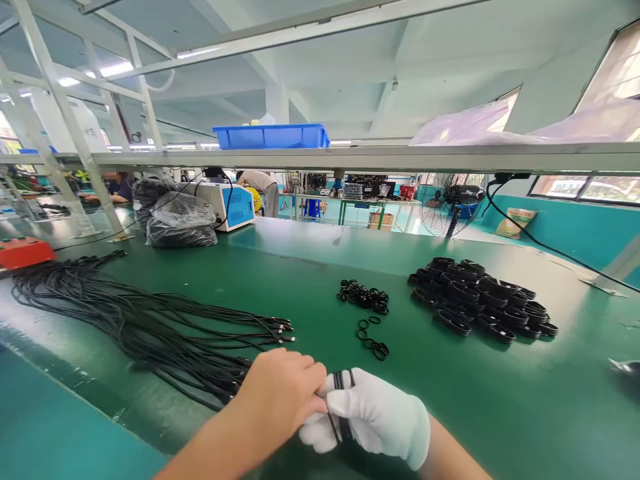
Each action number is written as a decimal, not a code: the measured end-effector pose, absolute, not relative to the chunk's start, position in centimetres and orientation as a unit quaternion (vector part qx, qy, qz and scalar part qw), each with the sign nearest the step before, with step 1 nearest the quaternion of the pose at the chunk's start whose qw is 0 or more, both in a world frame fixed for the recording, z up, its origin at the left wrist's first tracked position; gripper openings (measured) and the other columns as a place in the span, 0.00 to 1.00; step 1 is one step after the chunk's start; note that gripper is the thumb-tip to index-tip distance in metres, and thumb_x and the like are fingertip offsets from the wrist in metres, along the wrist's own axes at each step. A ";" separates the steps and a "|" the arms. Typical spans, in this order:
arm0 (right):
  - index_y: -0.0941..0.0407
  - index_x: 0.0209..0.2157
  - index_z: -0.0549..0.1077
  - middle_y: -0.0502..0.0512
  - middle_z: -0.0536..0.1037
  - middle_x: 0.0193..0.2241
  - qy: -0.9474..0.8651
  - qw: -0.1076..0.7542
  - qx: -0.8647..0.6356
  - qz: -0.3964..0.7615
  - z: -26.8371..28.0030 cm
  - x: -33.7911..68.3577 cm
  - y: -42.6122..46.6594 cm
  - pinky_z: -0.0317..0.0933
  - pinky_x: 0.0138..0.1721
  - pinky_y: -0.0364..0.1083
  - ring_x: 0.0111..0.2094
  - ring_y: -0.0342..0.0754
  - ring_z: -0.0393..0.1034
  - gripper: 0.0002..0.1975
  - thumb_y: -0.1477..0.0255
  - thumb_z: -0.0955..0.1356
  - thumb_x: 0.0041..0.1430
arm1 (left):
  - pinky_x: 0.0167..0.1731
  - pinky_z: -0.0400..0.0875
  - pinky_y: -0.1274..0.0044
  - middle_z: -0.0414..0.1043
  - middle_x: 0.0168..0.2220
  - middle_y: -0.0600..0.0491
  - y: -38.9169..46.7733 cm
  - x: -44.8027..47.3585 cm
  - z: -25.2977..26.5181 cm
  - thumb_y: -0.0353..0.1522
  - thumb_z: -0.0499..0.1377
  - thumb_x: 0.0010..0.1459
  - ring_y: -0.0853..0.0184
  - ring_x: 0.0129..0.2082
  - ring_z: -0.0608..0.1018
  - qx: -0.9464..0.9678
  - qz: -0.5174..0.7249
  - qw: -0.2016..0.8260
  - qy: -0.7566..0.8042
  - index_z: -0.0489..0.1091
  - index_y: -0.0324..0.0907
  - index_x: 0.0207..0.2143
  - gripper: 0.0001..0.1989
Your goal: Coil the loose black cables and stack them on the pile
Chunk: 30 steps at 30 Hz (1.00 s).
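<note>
Gloved right hand (377,413) grips coiled cable (345,427), long axis fore-and-aft; bare left hand (285,387), just left, pinches same cable.

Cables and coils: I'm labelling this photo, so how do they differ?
The cables lie stretched out; the coils are wound into loops. The cables are at left, the coils at right. The cables form a long swath, the coils a compact heap. Both are black and on the table.
</note>
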State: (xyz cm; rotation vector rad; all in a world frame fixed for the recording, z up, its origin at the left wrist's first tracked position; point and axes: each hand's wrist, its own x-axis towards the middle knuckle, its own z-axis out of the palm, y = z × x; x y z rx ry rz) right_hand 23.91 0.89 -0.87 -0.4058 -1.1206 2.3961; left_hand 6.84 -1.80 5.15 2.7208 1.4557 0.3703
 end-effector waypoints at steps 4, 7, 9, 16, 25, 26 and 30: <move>0.66 0.44 0.71 0.65 0.77 0.34 -0.366 0.130 -0.096 0.916 -1.9 23.8 -0.1 0.60 0.39 0.53 0.36 0.54 0.73 0.25 0.68 0.72 0.44 | 0.22 0.56 0.83 0.68 0.21 0.61 -0.2 6.0 5.1 0.33 0.65 0.44 0.74 0.22 0.67 0.797 0.195 0.327 0.469 0.69 0.41 0.23 0.07; 0.64 0.44 0.71 0.61 0.77 0.33 -0.334 0.175 -0.076 0.923 -1.8 23.5 -0.4 0.59 0.41 0.53 0.37 0.53 0.71 0.24 0.68 0.72 0.44 | 0.24 0.60 0.83 0.69 0.22 0.58 0.2 6.3 3.1 0.34 0.58 0.51 0.72 0.24 0.68 0.738 0.264 0.414 0.463 0.70 0.38 0.25 0.08; 0.61 0.43 0.70 0.56 0.75 0.30 -0.312 0.245 -0.063 0.916 -1.0 23.3 -0.3 0.59 0.39 0.51 0.35 0.51 0.70 0.24 0.68 0.73 0.43 | 0.27 0.63 0.81 0.72 0.26 0.55 0.3 6.3 1.7 0.33 0.50 0.58 0.70 0.28 0.71 0.754 0.282 0.367 0.467 0.71 0.38 0.27 0.13; 0.58 0.38 0.70 0.51 0.72 0.31 -0.258 0.456 -0.070 0.849 1.0 24.5 2.5 0.59 0.36 0.46 0.33 0.44 0.67 0.14 0.71 0.72 0.48 | 0.32 0.63 0.76 0.75 0.32 0.54 0.4 6.4 0.1 0.29 0.44 0.62 0.65 0.31 0.75 0.813 0.141 0.059 0.562 0.70 0.45 0.38 0.15; 0.60 0.43 0.70 0.58 0.76 0.37 -0.313 0.448 -0.272 0.792 -0.8 24.4 2.8 0.59 0.44 0.50 0.38 0.48 0.70 0.24 0.68 0.75 0.43 | 0.27 0.58 0.74 0.72 0.25 0.53 -1.8 10.5 -0.3 0.21 0.50 0.56 0.65 0.24 0.73 0.866 0.086 -0.106 0.481 0.68 0.41 0.26 0.11; 0.60 0.39 0.71 0.56 0.76 0.34 -0.332 0.421 -0.268 0.800 -0.7 24.1 2.6 0.60 0.41 0.48 0.35 0.46 0.70 0.21 0.69 0.75 0.42 | 0.28 0.58 0.74 0.72 0.26 0.53 -1.6 10.1 0.2 0.23 0.53 0.56 0.65 0.25 0.73 0.880 0.090 -0.114 0.453 0.67 0.40 0.26 0.09; 0.63 0.30 0.73 0.55 0.74 0.27 -0.373 0.305 -0.210 0.851 -0.3 23.3 1.4 0.59 0.32 0.46 0.29 0.45 0.68 0.16 0.67 0.75 0.42 | 0.30 0.57 0.74 0.72 0.24 0.55 0.2 7.8 3.4 0.37 0.63 0.50 0.66 0.27 0.71 0.918 0.089 -0.073 0.379 0.67 0.41 0.25 0.10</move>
